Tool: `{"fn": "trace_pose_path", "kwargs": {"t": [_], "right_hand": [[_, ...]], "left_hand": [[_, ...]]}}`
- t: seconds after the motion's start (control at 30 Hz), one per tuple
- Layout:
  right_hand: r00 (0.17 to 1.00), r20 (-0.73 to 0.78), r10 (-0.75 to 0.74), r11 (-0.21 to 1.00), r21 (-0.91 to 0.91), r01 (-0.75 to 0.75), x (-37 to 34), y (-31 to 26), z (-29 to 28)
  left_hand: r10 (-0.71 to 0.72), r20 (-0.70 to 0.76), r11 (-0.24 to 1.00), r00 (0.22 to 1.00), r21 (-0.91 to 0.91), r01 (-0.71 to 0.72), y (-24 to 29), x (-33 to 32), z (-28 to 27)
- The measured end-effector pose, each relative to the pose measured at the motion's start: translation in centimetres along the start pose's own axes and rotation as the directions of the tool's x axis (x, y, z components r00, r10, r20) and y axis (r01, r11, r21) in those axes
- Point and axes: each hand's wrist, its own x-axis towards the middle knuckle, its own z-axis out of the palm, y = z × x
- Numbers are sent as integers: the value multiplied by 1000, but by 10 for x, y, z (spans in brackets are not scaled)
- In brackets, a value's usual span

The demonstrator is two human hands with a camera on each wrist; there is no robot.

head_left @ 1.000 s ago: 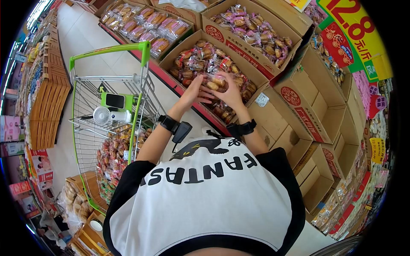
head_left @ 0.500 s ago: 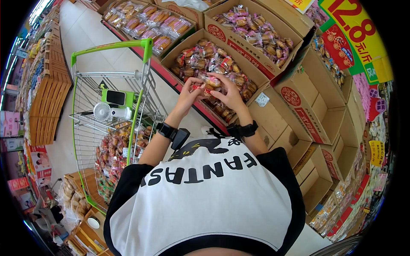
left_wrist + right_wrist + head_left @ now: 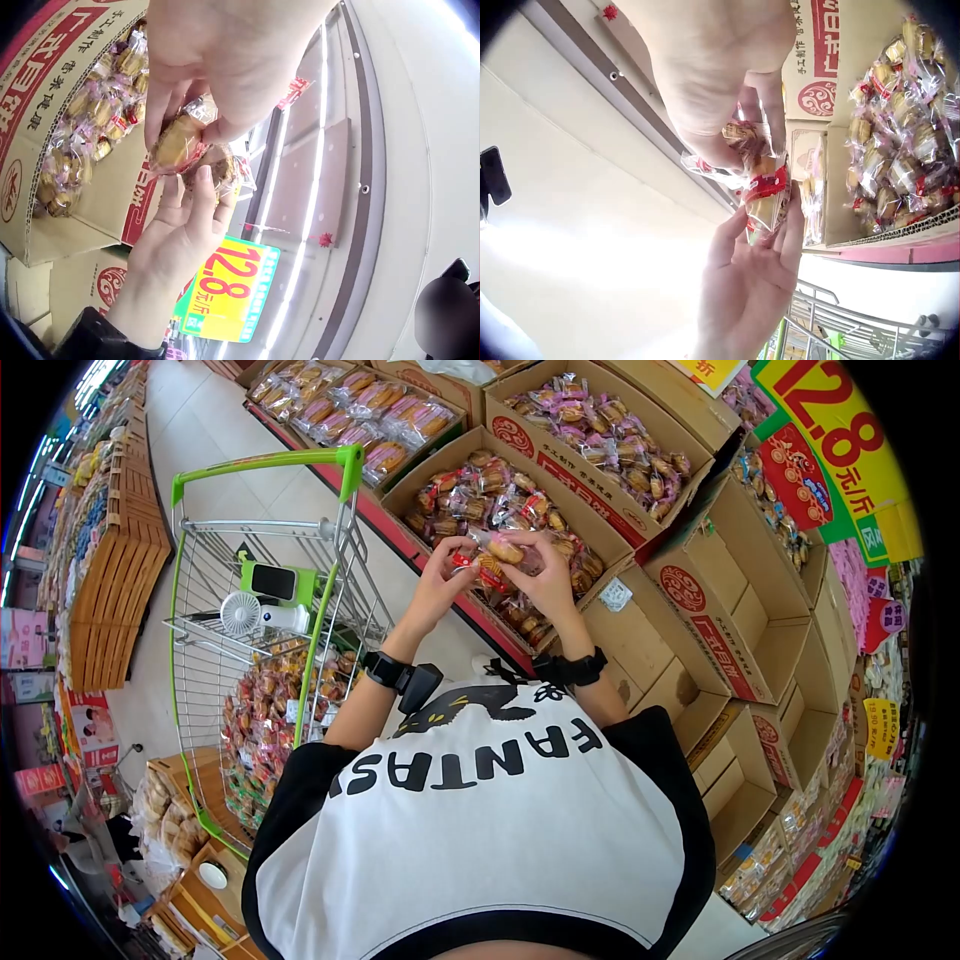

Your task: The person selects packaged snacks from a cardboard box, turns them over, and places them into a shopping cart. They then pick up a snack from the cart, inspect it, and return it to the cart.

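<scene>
Two small wrapped pastries are held close together over a box of similar pastries (image 3: 460, 505). My left hand (image 3: 440, 582) pinches the red-labelled pastry (image 3: 489, 567), whose label (image 3: 771, 182) faces the right wrist view. The other pastry (image 3: 505, 548) is gripped by my right hand (image 3: 546, 578); it looks browner in the right wrist view (image 3: 742, 139). In the left wrist view, my left hand (image 3: 225, 60) comes from above with its thumb on a golden pastry (image 3: 177, 142), and my right hand (image 3: 176, 240) holds the brown one (image 3: 214, 169) from below.
A shopping cart (image 3: 345, 475) with a large bag of wrapped pastries (image 3: 270, 720), a phone and a small fan stands at left. More pastry boxes (image 3: 600, 445) lie beyond; bare-bottomed cartons (image 3: 650, 650) sit at right, below a yellow price sign (image 3: 835, 430).
The pastries have turned between my fingers, and the red label has come into view. My hands stay over the same box; the scene has shifted slightly.
</scene>
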Motion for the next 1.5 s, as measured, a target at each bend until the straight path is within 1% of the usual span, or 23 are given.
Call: {"fn": "trace_pose_path", "kwargs": {"t": [0.03, 0.07, 0.13, 0.23, 0.37, 0.4, 0.43, 0.57, 0.63, 0.73, 0.87, 0.93, 0.97, 1.03, 1.07, 1.13, 1.2, 1.27, 1.3, 1.37, 1.4, 1.47, 1.5], "right_hand": [[997, 28, -76, 995, -70, 78, 1, 0, 0], [997, 28, -76, 995, -69, 78, 1, -2, -2], [975, 101, -198, 926, -306, 220, 2, -16, -4], [972, 124, -202, 917, -323, 232, 2, -22, -2], [964, 178, -198, 912, -328, 247, 0, -25, 0], [985, 129, -115, 969, -202, 140, -2, -23, 2], [995, 92, -24, 997, -67, 31, -2, -22, 3], [992, 127, -27, 998, -51, 34, -2, -20, 5], [995, 82, -55, 998, -18, 57, -2, -20, 9], [996, 63, -60, 998, 8, 59, -2, -23, 14], [993, 89, -82, 996, -30, 85, -1, -21, 16], [984, 156, -87, 989, -106, 105, 0, -19, 16], [983, 160, -93, 988, -107, 111, 0, -20, 17], [979, 196, -49, 993, -100, 69, 1, -25, 19], [978, 202, -54, 992, -102, 76, 1, -25, 21], [972, 227, -62, 981, -167, 101, 0, -24, 25], [971, 236, -46, 983, -162, 86, 1, -25, 29], [958, 277, -80, 975, -177, 132, 0, -27, 35], [952, 295, -80, 975, -176, 137, 0, -31, 38], [932, 336, -138, 947, -231, 223, 3, -43, 46], [923, 356, -145, 946, -224, 235, 3, -45, 51], [893, 417, -168, 923, -252, 292, 5, -49, 62], [880, 439, -181, 926, -225, 302, 5, -47, 69]], "left_hand": [[-13, 3, 1000, 1000, 15, 12, 1, -1, 0], [-13, 2, 1000, 1000, 14, 13, 3, -1, 2], [8, -46, 994, 999, -105, -13, 5, -3, 8], [32, -78, 996, 996, -83, -39, -8, 0, 0], [16, -99, 989, 995, -144, -30, 0, -5, 2], [-9, -108, 995, 994, -95, -2, 1, -7, 1], [-33, -119, 999, 992, -46, 27, 2, -7, -1], [5, -112, 995, 994, -103, -17, -1, -9, -2], [21, -134, 992, 991, -121, -37, -1, -9, -3], [42, -158, 988, 987, -139, -64, -5, -8, -6], [15, -186, 987, 983, -152, -44, -1, -12, -8], [0, -218, 983, 976, -180, -40, 2, -14, -8], [6, -220, 982, 975, -180, -47, 3, -14, -11], [-52, -222, 941, 974, -338, -27, 2, -16, -16], [-45, -225, 940, 973, -341, -35, 3, -17, -17], [-63, -242, 927, 968, -373, -34, 5, -20, -19], [-30, -233, 919, 972, -390, -65, 1, -24, -26], [-2, -235, 908, 972, -407, -97, -3, -31, -32], [13, -239, 916, 971, -388, -107, 3, -36, -31], [24, -222, 924, 975, -368, -106, 8, -44, -38], [34, -241, 920, 970, -371, -124, 9, -49, -42], [49, -270, 959, 962, -257, -121, 11, -60, -51], [59, -297, 956, 953, -258, -139, 12, -66, -55]]}}
